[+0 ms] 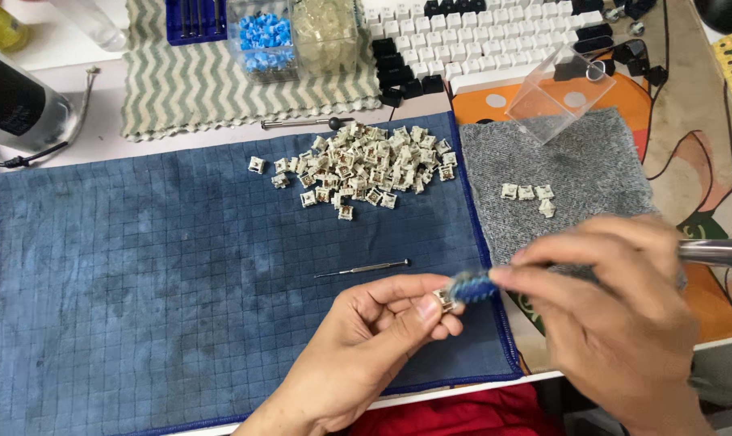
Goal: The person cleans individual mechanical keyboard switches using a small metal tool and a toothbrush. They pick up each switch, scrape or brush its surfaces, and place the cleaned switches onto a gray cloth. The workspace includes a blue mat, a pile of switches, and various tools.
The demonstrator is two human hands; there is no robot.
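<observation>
Pinched between thumb and fingertips of the left hand (374,323): one small keyboard switch (444,300), held just above the near right corner of the blue cloth (180,282). Pressed against it from the right — a blue-tipped tool (472,285), blurred, gripped by the fingers of the right hand (616,307), with a shiny metal handle (717,253) jutting out past the knuckles toward the right edge. Both hands closed on what they carried, left on the switch, right on the tool.

Lay flat on the blue cloth just beyond the left hand: a thin metal pick (364,268). Heaped farther back on the same cloth, a pile of pale switches (366,165), a few strays scattered off its left side. Rested on the grey cloth (576,161) to the right — a short row of four switches (529,194), well apart from the pile. Tipped at an angle at the grey cloth's far edge, a clear plastic box (555,93).

Spread behind the blue cloth: a striped green-and-white towel (188,81), with a second metal tool with a dark round knob (301,123) at its near edge. Stood on the towel, a clear box of blue parts (262,36) and just beside it a clear box of colourless parts (325,32). Ranged along the back, a keyboard with white and black keys (495,40). Seen at the far left, a dark cylinder with a metal rim (14,101). Red fabric (463,412) at the bottom edge.
</observation>
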